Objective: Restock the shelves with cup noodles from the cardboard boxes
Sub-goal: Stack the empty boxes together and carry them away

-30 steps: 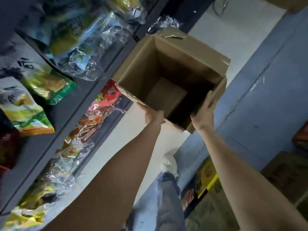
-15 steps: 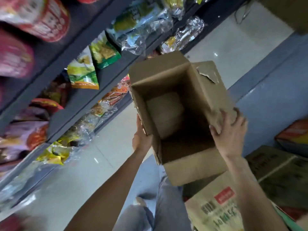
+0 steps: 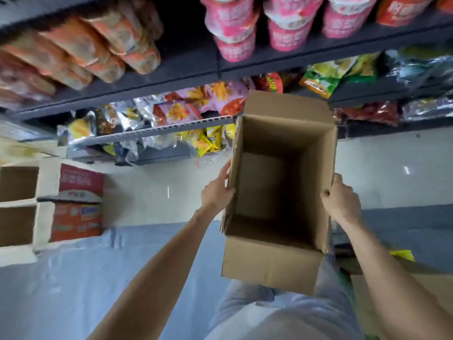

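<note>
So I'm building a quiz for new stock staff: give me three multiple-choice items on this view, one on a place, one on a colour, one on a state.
1. Where do the cup noodles sit?
A. on the top shelf in view
B. on the floor
C. inside the box

2. What colour are most of those cups?
A. blue
B. pink
C. black

3. What state is the cardboard box in?
A. taped shut
B. full of cups
C. open and empty

Answers:
1 A, they line the upper shelf.
2 B, pink with white print; some at far right are orange-red.
3 C, its bare bottom shows, while the left hand and right hand hold its sides.
</note>
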